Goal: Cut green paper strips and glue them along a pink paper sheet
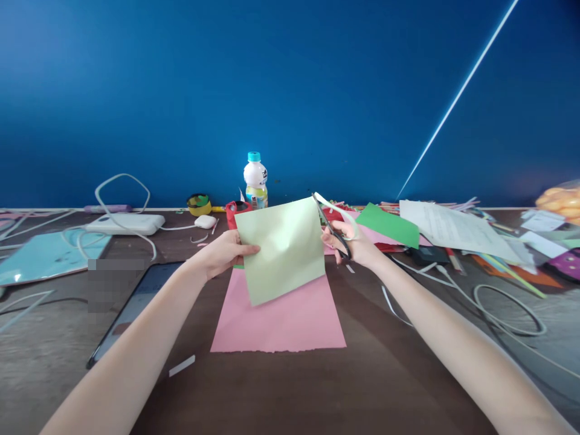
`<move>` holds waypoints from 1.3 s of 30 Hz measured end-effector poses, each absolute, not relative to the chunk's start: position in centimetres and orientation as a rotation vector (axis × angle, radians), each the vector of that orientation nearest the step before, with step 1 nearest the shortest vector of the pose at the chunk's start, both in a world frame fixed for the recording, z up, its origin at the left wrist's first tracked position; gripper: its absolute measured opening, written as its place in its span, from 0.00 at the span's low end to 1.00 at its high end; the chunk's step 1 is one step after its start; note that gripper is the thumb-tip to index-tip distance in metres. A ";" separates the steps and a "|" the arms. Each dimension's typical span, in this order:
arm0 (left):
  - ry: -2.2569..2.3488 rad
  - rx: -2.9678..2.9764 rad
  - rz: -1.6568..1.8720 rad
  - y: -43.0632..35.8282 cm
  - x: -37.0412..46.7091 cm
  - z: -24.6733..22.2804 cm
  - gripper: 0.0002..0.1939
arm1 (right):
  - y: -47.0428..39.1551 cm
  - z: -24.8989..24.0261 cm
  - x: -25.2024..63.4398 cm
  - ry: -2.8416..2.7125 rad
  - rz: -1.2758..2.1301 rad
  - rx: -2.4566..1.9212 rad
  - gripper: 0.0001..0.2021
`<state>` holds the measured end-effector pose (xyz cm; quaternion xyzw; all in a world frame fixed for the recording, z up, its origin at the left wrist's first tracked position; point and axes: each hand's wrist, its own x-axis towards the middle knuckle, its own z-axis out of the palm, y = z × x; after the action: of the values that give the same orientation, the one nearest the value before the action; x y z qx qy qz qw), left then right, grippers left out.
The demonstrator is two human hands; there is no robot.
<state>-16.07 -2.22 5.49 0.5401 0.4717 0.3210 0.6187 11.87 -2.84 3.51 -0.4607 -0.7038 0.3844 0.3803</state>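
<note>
1. Pale green sheet (285, 257), one: raised and tilted between my two hands, above a pink sheet.
2. Left hand (230, 249): I see it reached forward, gripping the pale green sheet by its left edge, thumb on the near face; the sheet extends to its right.
3. Scissors (345, 246), one pair, dark-handled: at the sheet's right edge, near the upper corner; blade spread I cannot tell.
4. Right hand (354, 243): I have it reached in from the right, fingers curled round the scissors' handles; the sheet lies to its left.
5. Narrow pale strip (338, 209), curling from the upper right corner toward the right hand.
6. Pink sheet (278, 323): flat on the dark table (294, 393), near edge ragged.
7. Bottle (255, 175), blue-capped: upright, beyond the pale green sheet.
8. Green paper (387, 226), printed sheet (457, 232): right of the right hand.
</note>
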 end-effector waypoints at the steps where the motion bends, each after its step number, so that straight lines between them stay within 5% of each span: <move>1: 1.101 1.242 0.732 -2.2 -16.1 5.5 0.23 | -2.9 3.6 11.8 -1.792 0.966 -1.186 0.18; 7: 1.161 1.255 0.860 -1.5 -17.3 5.7 0.23 | -2.9 3.9 12.3 -1.822 0.967 -1.285 0.18; 15: 1.323 1.322 1.523 -1.1 -19.0 7.8 0.15 | -4.0 6.3 13.2 -2.474 1.294 -1.329 0.17; 26: 1.062 1.268 1.642 -1.9 -17.4 8.2 0.18 | -6.3 5.3 10.0 -2.797 0.940 -1.347 0.41; 28: 1.017 1.255 1.610 -2.0 -17.0 8.2 0.18 | -6.2 5.7 10.3 -2.765 1.002 -1.319 0.37; 33: 1.004 1.285 1.566 -1.9 -16.5 7.7 0.14 | -4.7 5.2 11.3 -2.483 0.938 -1.367 0.10; 39: 1.381 1.576 1.596 -2.7 -15.4 7.6 0.13 | -2.5 1.6 11.2 -2.368 0.412 -1.446 0.11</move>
<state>-15.42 -2.67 7.62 0.5792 0.5074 0.5865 0.2512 11.20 -2.51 1.58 -0.5084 -0.8322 0.1448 0.1675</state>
